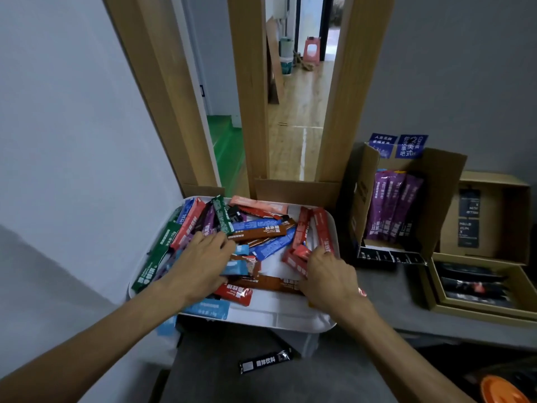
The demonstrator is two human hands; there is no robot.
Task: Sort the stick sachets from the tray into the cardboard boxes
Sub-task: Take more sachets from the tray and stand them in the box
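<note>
A white tray (290,318) holds a heap of stick sachets (261,231) in red, blue, brown, green and purple. My left hand (200,257) lies on the left part of the heap with its fingertips among purple and light blue sachets; its grip is hidden. My right hand (331,274) reaches into the tray's right side, fingers curled on red sachets (299,253). An open cardboard box (441,181) to the right holds upright purple sachets (389,205). A flat box (436,286) in front of it holds black sachets (473,280).
Another open cardboard box (494,216) stands at the far right against the wall. One black sachet (266,363) lies on the grey surface below the tray. A wooden door frame (250,97) rises behind the tray. An orange object (502,391) shows at the bottom right corner.
</note>
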